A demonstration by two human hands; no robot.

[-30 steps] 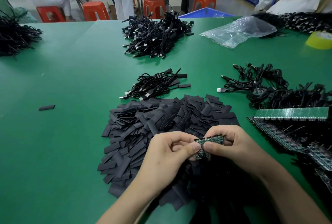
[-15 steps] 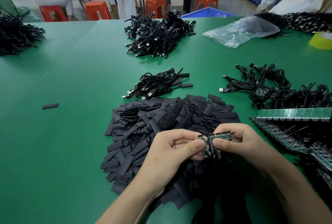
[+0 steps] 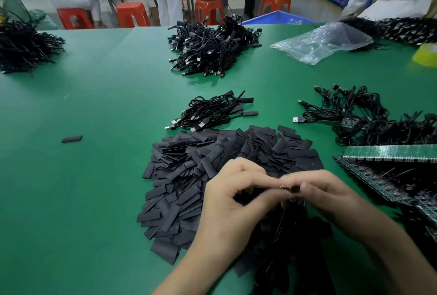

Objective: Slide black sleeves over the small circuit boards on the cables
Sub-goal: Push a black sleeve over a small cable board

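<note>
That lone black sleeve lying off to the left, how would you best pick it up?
Probably from above, pinching the lone sleeve across its narrow width near the middle: it lies flat on the table, long and thin, with both long edges free.

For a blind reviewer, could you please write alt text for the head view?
A left hand and right hand pinch a small part, blurred, between them above a pile of black sleeves on a green table. Cable bundles lie beyond; circuit board strips at right.
</note>
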